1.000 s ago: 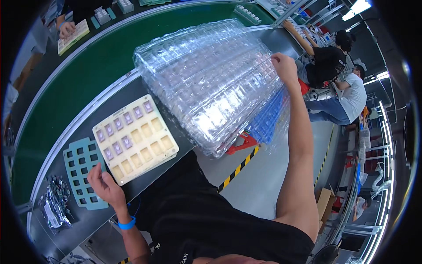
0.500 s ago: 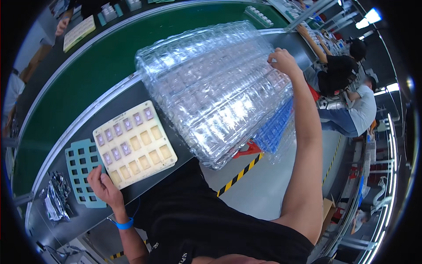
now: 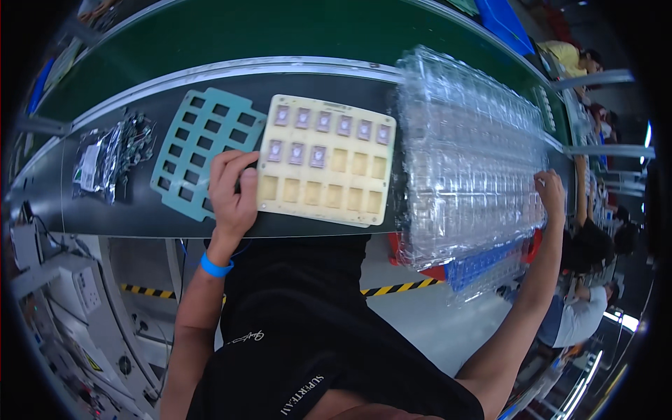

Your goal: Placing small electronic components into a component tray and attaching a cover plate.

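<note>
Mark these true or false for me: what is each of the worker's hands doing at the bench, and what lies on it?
1. The left hand rests at the edge of the cream rectangular pocketed tray. True.
2. Every pocket of the cream tray is filled. False: only the top row and part of the second hold small parts; the rest are empty.
3. The right hand touches the stack of clear plastic blister trays. True.
4. The teal plastic grid frame lies right of the cream tray. False: it lies to its left.
5. A silvery bag of small parts lies on top of the clear stack. False: it lies at the bench's far left.
</note>
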The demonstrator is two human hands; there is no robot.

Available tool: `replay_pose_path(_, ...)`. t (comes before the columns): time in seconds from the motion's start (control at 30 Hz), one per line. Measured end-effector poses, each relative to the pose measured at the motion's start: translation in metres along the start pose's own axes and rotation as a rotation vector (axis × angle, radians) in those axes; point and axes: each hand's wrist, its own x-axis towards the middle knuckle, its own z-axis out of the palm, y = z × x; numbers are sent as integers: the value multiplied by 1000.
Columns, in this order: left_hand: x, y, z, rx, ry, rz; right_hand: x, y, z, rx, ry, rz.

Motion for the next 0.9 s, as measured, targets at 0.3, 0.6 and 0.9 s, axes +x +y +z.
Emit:
replay_pose_path(0.3, -5, -1, 1, -48, 38, -34, -7, 51, 28, 23, -16, -136)
replay_pose_path(0.6, -1, 1, 1, -72, 20, -23, -7, 11, -19, -7, 46, -10)
replay_pose_path(0.9, -1, -2, 0, -96, -5, -28, 68, -274, -118, 190, 333, -411)
